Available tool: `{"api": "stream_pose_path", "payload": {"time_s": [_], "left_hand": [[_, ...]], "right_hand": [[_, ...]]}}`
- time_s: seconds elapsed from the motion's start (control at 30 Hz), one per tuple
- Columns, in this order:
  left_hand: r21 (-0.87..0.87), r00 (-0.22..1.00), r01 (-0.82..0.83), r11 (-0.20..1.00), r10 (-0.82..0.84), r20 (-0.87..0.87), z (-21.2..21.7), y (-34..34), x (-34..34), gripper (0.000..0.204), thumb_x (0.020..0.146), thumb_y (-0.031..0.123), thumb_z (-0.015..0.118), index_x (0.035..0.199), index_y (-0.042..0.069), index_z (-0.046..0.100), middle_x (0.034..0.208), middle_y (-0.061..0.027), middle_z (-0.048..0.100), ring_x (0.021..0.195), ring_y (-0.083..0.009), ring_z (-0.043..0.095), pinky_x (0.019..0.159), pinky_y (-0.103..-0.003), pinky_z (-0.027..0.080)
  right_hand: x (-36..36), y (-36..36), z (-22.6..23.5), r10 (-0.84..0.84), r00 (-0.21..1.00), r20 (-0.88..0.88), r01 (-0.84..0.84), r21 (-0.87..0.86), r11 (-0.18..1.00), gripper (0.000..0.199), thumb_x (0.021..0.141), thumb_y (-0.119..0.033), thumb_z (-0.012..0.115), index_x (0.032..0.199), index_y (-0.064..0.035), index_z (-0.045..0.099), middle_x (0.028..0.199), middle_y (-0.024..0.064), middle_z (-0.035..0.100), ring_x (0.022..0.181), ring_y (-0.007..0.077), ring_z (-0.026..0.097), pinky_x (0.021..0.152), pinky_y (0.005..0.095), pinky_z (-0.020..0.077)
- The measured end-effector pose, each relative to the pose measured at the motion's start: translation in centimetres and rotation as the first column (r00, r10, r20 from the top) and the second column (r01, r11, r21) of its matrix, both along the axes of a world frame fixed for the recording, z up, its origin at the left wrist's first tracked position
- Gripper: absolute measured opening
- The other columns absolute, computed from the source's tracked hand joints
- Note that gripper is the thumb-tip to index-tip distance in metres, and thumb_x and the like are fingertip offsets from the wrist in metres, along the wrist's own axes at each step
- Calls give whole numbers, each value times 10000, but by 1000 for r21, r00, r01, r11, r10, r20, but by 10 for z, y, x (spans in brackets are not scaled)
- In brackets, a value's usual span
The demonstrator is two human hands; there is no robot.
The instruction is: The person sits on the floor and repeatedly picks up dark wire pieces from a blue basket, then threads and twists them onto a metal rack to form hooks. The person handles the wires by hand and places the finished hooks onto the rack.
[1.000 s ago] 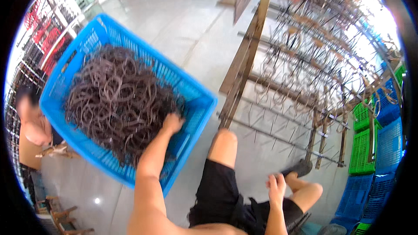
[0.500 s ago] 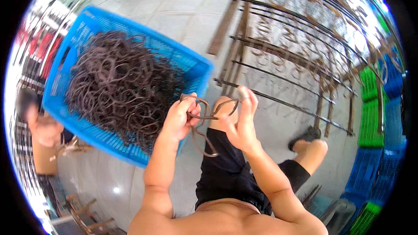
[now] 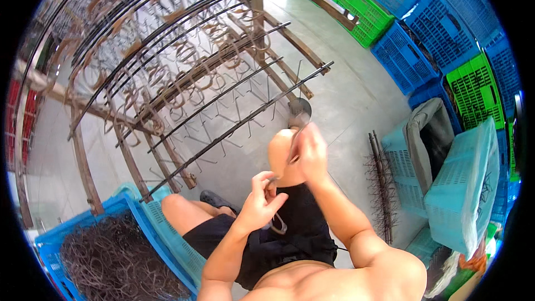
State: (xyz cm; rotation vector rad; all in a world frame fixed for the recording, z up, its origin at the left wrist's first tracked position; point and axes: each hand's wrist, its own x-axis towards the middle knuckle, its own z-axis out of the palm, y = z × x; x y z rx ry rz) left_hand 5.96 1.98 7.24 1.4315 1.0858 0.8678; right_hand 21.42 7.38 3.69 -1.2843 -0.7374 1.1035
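Note:
My right hand (image 3: 309, 156) is closed on a thin brown looped strip (image 3: 293, 147), held above my bent knee; motion blurs both. Lower and to the left, my left hand (image 3: 259, 203) is pinched round another part of brown strip. A brown loop (image 3: 280, 224) hangs below the left hand, in front of my dark shorts. Whether both hands hold one piece or separate ones, I cannot tell. At the lower left, a blue basket (image 3: 111, 207) contains a tangled heap of dark, curly strips (image 3: 114, 259).
A metal rack (image 3: 217, 161) stands ahead on the left, with brown loops hanging from its bars and bare hooks on the nearest one. Blue and green crates (image 3: 362, 14) are stacked at the right. Pale turquoise baskets (image 3: 457, 195) stand nearer, beside hooked rods (image 3: 380, 189) on the floor.
My view has swung right: the blue basket now lies at the lower left, and the rack fills the upper left. My hands have moved apart from the strip stretched between them.

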Motion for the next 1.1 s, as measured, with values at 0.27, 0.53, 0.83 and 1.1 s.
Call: {"api": "stream_pose_path", "payload": {"time_s": [0.27, 0.53, 0.83, 1.1], "left_hand": [[-25, 995, -67, 997, 65, -72, -60, -3, -24, 222, 901, 81, 540, 1088, -28, 588, 1109, -110, 587, 953, -135, 547, 821, -276, 461], [-617, 997, -25, 786, 65, 42, -73, -22, -6, 214, 946, 185, 483, 990, -7, 567, 908, -18, 549, 803, -112, 511, 693, -251, 440], [-597, 983, -30, 802, 132, 128, -96, -29, -28, 504, 827, 93, 489, 1306, 128, 335, 845, -45, 491, 624, -120, 479, 532, -239, 416], [-519, 910, 99, 849, 133, 392, -93, -28, -50, 715, 732, -20, 579, 1351, 168, 272, 1065, -90, 509, 782, -122, 494, 518, -194, 407]], "right_hand": [[102, 115, -37, -359, 899, -249, 394, 105, 913, 122, 936, -145, 489, 949, -60, 575, 594, -31, 473, 435, 43, 375, 370, 198, 267], [101, 132, -36, -192, 921, -339, 209, 15, 978, 173, 868, -140, 576, 713, -73, 536, 554, -19, 486, 393, 65, 384, 347, 224, 243], [103, 135, -34, -127, 948, -293, 137, 14, 990, 169, 866, -137, 589, 715, -75, 545, 571, -25, 487, 397, 58, 390, 350, 216, 239], [71, 126, -32, -151, 988, -2, 151, 58, 987, 168, 893, -181, 583, 934, -31, 648, 545, -65, 454, 409, 24, 362, 365, 205, 256]]}}
